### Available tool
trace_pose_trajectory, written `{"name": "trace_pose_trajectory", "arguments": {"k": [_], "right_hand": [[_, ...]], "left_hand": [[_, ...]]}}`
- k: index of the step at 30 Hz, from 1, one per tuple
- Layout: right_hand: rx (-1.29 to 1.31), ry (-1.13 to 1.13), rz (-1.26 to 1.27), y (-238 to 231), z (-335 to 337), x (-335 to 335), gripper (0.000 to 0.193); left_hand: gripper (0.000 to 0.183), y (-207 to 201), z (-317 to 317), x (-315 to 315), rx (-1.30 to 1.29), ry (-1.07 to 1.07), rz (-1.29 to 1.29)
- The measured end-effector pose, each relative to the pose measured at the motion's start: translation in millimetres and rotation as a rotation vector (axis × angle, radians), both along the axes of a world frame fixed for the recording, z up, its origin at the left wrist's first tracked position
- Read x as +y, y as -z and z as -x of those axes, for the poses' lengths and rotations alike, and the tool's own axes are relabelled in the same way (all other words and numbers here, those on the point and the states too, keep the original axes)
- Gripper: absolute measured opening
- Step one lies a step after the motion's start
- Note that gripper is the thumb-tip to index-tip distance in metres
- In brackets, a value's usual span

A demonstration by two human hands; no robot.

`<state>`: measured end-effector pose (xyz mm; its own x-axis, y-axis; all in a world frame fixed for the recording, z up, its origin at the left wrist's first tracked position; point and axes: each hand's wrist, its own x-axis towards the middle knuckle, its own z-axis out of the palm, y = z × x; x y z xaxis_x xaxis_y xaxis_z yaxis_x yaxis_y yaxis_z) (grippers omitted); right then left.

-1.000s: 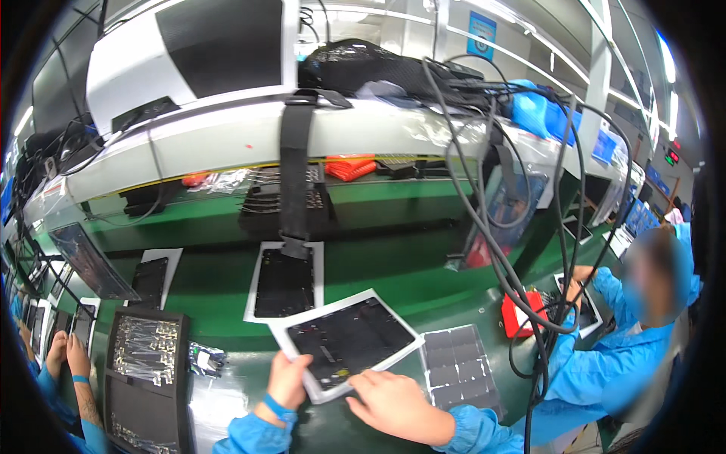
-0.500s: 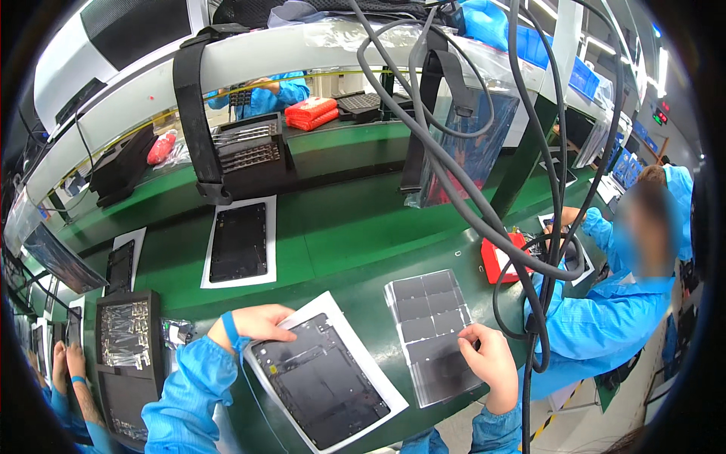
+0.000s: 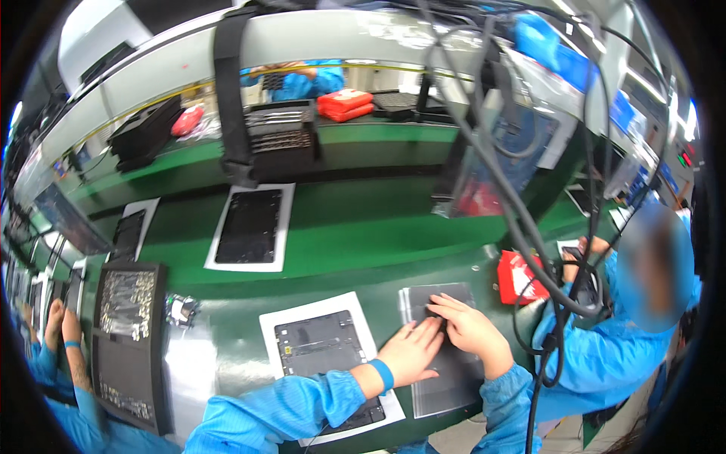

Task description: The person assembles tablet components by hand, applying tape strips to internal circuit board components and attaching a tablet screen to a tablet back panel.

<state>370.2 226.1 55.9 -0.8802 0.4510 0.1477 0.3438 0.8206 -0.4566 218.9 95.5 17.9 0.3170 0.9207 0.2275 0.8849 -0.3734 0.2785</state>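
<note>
Green bench [image 3: 234, 318] spans the frame below a white beam [image 3: 325, 41]. Sheet [image 3: 448, 382]: lower centre, on the bench. Left hand [image 3: 412, 354] — on sheet, fingers extended, unclenched. Right hand [image 3: 475, 333] — over sheet, fingers slightly bent; grasp cannot be told.

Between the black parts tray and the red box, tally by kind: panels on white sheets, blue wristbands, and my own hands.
Near black panel and far black panel: 2
Blue wristband: 1
Left hand and right hand: 2
Total: 5
</note>
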Motion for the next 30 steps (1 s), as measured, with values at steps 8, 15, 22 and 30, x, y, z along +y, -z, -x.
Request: {"name": "trace_pose_trajectory", "arguments": {"k": [8, 15, 22, 30], "right_hand": [[-0.035, -0.015, 0.095, -16, -3, 4, 0.046], [-0.127, -0.080, 0.191, -26, -6, 10, 0.046], [-0.140, -0.117, -0.005, -34, -3, 4, 0.039], [0.099, 0.038, 0.583, -61, 20, -100, 0.016]], "left_hand": [[0.063, -6, -18, 10, -0.018, 0.005, -0.018], [0.024, -8, -25, 0, -0.157, -0.005, -0.207], [0.018, -47, -14, -42, -0.386, 0.085, -0.169], [0.023, -60, 77, -109, -1.177, 0.120, 0.407]]}}
